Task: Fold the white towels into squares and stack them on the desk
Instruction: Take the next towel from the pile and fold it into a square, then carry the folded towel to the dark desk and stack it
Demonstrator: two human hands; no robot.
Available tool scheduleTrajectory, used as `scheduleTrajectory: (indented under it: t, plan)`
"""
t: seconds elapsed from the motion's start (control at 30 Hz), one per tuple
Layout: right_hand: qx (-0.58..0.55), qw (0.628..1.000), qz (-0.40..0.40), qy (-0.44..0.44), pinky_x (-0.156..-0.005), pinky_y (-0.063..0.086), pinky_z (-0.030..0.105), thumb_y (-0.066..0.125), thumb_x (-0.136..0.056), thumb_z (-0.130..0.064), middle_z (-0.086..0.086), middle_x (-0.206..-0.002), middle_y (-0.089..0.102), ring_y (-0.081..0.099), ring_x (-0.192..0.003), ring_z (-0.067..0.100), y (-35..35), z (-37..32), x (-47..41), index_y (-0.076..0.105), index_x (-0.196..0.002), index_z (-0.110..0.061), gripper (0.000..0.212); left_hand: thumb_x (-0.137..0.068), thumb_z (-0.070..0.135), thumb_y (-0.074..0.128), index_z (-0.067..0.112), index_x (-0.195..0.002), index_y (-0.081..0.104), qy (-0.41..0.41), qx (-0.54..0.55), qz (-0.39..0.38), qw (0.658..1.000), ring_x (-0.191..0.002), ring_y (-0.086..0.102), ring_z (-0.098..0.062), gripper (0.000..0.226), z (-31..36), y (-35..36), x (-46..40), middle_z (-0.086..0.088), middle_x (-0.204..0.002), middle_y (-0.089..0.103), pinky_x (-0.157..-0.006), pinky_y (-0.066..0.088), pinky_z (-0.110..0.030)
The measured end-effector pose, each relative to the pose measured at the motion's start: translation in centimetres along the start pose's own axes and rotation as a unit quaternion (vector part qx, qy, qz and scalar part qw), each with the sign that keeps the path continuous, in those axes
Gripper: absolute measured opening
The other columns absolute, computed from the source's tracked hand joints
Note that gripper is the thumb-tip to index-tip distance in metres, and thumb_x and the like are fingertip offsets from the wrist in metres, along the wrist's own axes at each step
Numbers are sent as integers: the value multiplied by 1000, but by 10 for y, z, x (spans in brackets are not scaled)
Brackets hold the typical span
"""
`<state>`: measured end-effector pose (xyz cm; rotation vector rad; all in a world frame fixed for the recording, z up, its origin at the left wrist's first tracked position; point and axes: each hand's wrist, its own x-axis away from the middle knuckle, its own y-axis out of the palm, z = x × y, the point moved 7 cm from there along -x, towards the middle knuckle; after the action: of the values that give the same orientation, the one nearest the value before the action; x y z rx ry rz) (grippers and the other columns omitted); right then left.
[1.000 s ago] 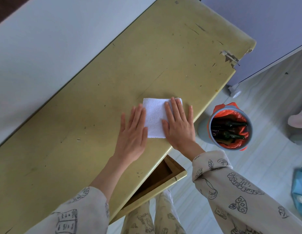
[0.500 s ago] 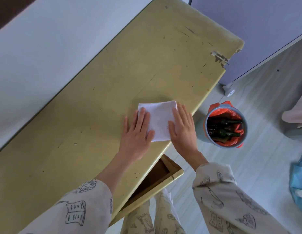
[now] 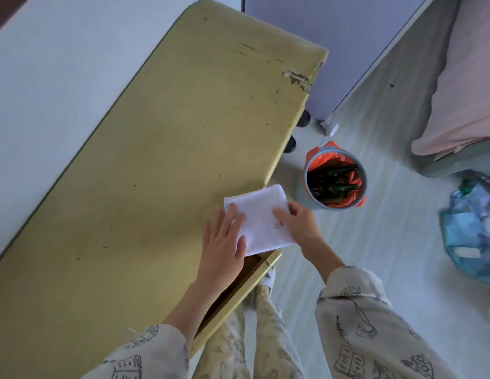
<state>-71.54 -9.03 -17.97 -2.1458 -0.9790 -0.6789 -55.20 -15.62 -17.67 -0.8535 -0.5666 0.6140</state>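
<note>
A white towel (image 3: 258, 217), folded into a small square with a red mark on it, sits over the front edge of the yellow desk (image 3: 161, 170), partly past it. My left hand (image 3: 224, 242) lies on the towel's left side with straight fingers. My right hand (image 3: 298, 222) holds the towel's right edge, thumb on top and fingers curled underneath.
An open desk drawer (image 3: 246, 285) juts out below the towel. A grey bin (image 3: 334, 181) with an orange liner and dark bottles stands on the floor to the right. A blue bag (image 3: 473, 233) lies at the far right, with a bed (image 3: 462, 105) behind it.
The towel has slid toward the desk's front edge and now overhangs it. My right hand went from pressing flat to gripping the towel's right edge. The view has swung right.
</note>
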Motion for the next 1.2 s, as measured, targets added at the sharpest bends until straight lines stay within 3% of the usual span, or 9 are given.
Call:
scheduleTrajectory:
  t: [0.1,0.23,0.33,0.43,0.63,0.77,0.93,1.07,1.2]
  plan:
    - [13,999,22,-26,-65,42,30,61,-85,-18,2,-71,56,52,-69,19,-34,5,28,60,-86,-4,14,-93,16,35,10,-120,56,-1,132,-7,991,-136,32,-23,35,24,-14,12,-4,-133,52,-110,31,-36]
    - [32,994,87,-53,-55,36,24,62,-84,-14,-5,-63,51,47,-60,13,-99,22,76,53,-69,-18,17,-86,40,35,12,-117,58,7,168,-64,984,-107,55,-25,47,76,-18,20,-7,-113,59,-93,42,-36]
    - [20,987,150,-51,-50,31,19,62,-84,-13,-6,-62,50,44,-57,10,-156,46,124,51,-70,-16,18,-95,17,43,12,-125,53,69,142,-129,979,-116,53,-24,32,133,-8,27,-7,-124,57,-97,40,-32]
    - [-5,978,204,-51,-50,31,21,61,-84,-13,-1,-65,51,44,-63,17,-212,77,176,51,-69,-13,18,-96,16,44,14,-127,51,138,132,-151,970,-121,50,-14,32,200,-2,46,1,-129,54,-98,36,-24]
    - [-53,947,309,-69,-53,34,23,63,-84,-14,7,-74,56,47,-67,19,-316,168,302,54,-77,-9,12,-94,11,47,10,-120,57,267,131,-186,936,-112,56,-16,28,346,42,132,-2,-120,61,-95,39,-24]
    - [-101,921,372,-51,-49,34,16,64,-83,-12,-2,-66,52,44,-57,10,-371,264,402,55,-71,-10,15,-93,11,48,11,-116,59,345,122,-247,897,-106,59,-17,26,439,101,227,-5,-115,63,-95,46,-37]
    - [-161,867,470,24,-43,31,16,62,-83,-10,-9,-53,42,38,-50,6,-415,397,524,40,-56,-21,36,-94,11,47,11,-117,59,440,71,-352,823,-106,58,-17,27,545,181,357,-3,-117,62,-94,45,-30]
    - [-197,805,551,99,-48,33,16,63,-82,-13,-8,-57,48,42,-55,10,-435,492,617,44,-57,-26,34,-93,7,48,8,-114,60,511,37,-417,751,-99,59,-17,25,621,239,459,-7,-114,63,-93,45,-30]
    - [-240,735,614,158,-54,35,22,63,-82,-15,3,-71,59,51,-67,18,-453,585,702,58,-74,-17,10,-92,5,49,5,-114,61,586,1,-475,657,-100,60,-21,24,689,302,568,-10,-113,64,-89,43,-25]
